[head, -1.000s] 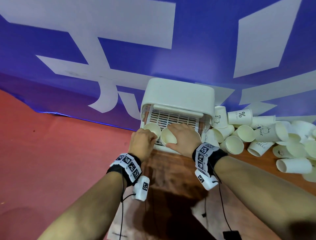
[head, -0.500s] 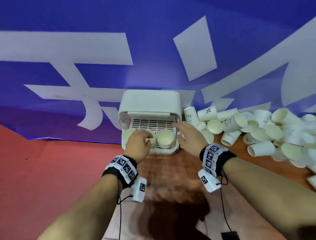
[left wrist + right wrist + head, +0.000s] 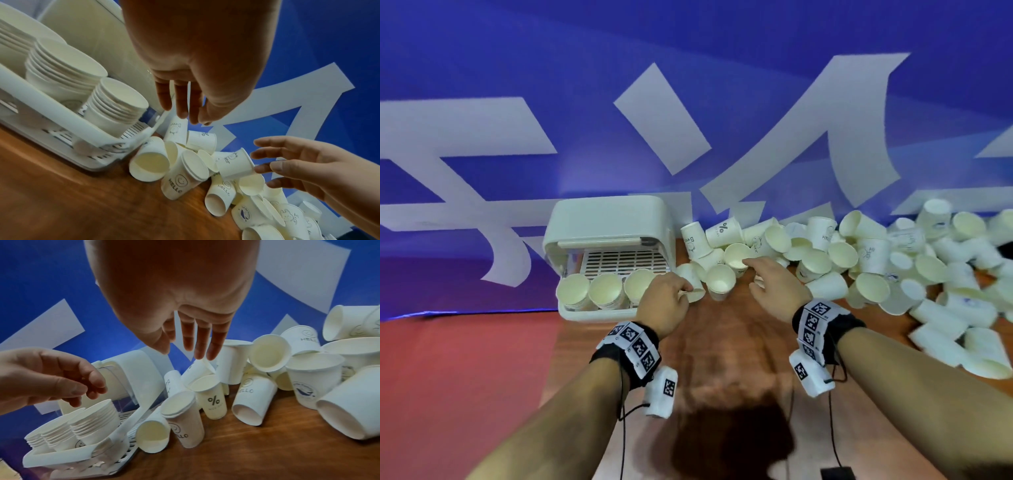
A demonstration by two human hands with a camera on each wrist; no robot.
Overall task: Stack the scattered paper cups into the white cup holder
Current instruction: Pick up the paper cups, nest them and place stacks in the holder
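Observation:
The white cup holder [image 3: 608, 219] stands at the table's back left with three stacks of paper cups [image 3: 604, 291] in its tray. My left hand [image 3: 683, 291] hovers just right of the holder above a cup lying on its side [image 3: 695, 294]. Its fingers [image 3: 182, 112] hang loosely curled and hold nothing. My right hand [image 3: 751, 274] is spread over the near edge of the loose cup pile [image 3: 859, 260]. In the left wrist view its fingertips [image 3: 262, 168] touch a printed cup [image 3: 234, 164] without gripping it. An upright cup [image 3: 719, 282] stands between the hands.
Loose white cups lie in a heap along the blue banner [image 3: 688, 102] from the holder to the right edge. Bare brown tabletop [image 3: 722, 359] lies in front of the hands. A red surface [image 3: 448, 377] lies left of the table. Cables hang from both wrist cameras.
Both hands have let go of the cups on the holder's stacks and moved right toward the loose pile. The head view has swung right, showing more of the pile.

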